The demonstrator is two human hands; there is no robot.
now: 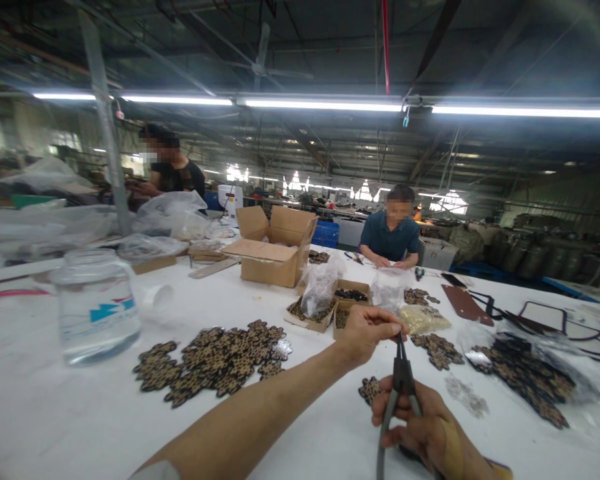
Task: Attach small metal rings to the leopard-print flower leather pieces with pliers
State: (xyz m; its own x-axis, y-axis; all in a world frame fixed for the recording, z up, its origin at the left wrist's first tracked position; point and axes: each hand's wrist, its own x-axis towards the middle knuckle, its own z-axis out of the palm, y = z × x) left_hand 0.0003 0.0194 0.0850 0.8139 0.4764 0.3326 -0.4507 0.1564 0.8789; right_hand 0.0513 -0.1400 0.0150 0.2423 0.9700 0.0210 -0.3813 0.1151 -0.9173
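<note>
My right hand [433, 427] is closed round the handles of a pair of long-nosed pliers [403, 377], with their jaws pointing up and away from me. My left hand [363, 333] reaches across with thumb and forefinger pinched at the tips of the jaws. Whatever sits between those fingers is too small to make out. Just left of the right hand lies a patterned brown-and-black patch [369, 390]. A pile of similar patches [225, 360] spreads to the left of my forearm. Small clear pieces [466, 395] are scattered to the right of the pliers.
Beyond my left hand stand small boxes of metal bits [310, 313] and an open carton [270, 272]. A water jar [97, 310] is at the left. More patches and plastic [525, 373] lie right. A person [390, 233] sits across the table; another [177, 170] is behind.
</note>
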